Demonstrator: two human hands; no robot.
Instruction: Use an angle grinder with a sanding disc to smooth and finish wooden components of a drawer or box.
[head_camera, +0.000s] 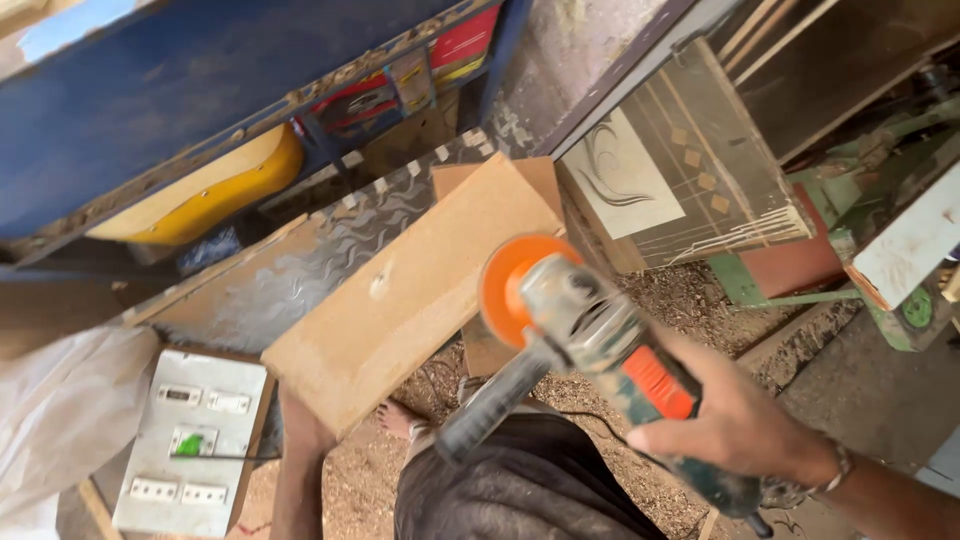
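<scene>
I hold an angle grinder (585, 335) in my right hand (735, 425), my fingers (700, 435) wrapped fully closed around its grey and orange body, the black side handle (492, 405) projecting down toward my lap and left free. The orange sanding disc (505, 285) faces the near end of a plain wooden board (410, 290), and it sits just beside or touching the board's right edge; I cannot tell which from this view. My left arm (298, 470) reaches up beneath the lower corner of the board, and my left hand is hidden behind the wood, so I cannot tell how far its fingers are closed or what exactly they grip; judging from the board's raised, tilted position, that hand appears to support it from below. The step in hand looks like sanding the board's face or edge. The next move calls for a steady support under the board, the disc kept at a shallow angle to the wood, and the cord (590, 425) kept away from the disc. The board slants from lower left to upper right over a patterned metal sheet (300, 265). A white switch panel (190, 440) lies at lower left, my bare foot (400, 418) rests on the sawdust-covered floor (700, 295), and a decorated cabinet panel (680, 170) stands at upper right.
</scene>
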